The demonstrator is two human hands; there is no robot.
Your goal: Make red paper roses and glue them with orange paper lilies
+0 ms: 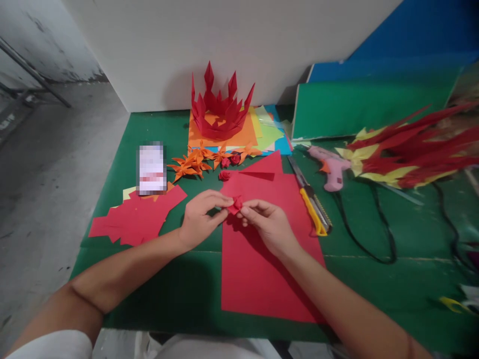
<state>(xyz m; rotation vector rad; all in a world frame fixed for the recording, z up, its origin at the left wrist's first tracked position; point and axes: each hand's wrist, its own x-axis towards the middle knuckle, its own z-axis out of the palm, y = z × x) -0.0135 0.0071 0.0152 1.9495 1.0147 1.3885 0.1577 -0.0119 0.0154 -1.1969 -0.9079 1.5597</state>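
Between my two hands is a small folded red paper rose (235,205). My left hand (204,217) pinches its left side with thumb and fingers. On the other side, my right hand (267,222) grips the rose's right edge between thumb and forefinger. Beneath them lies a large red paper sheet (269,279). Just beyond my hands sit several small red paper roses (224,175) beside orange paper flowers (192,165). A pile of red paper pieces (136,219) spreads out to the left.
A red paper crown (219,124) stands at the back on coloured sheets (269,132). To the right are a yellow utility knife (312,209), a pink glue gun (331,167) with a black cord, and red-yellow paper strips (411,154). A phone (151,169) lies left.
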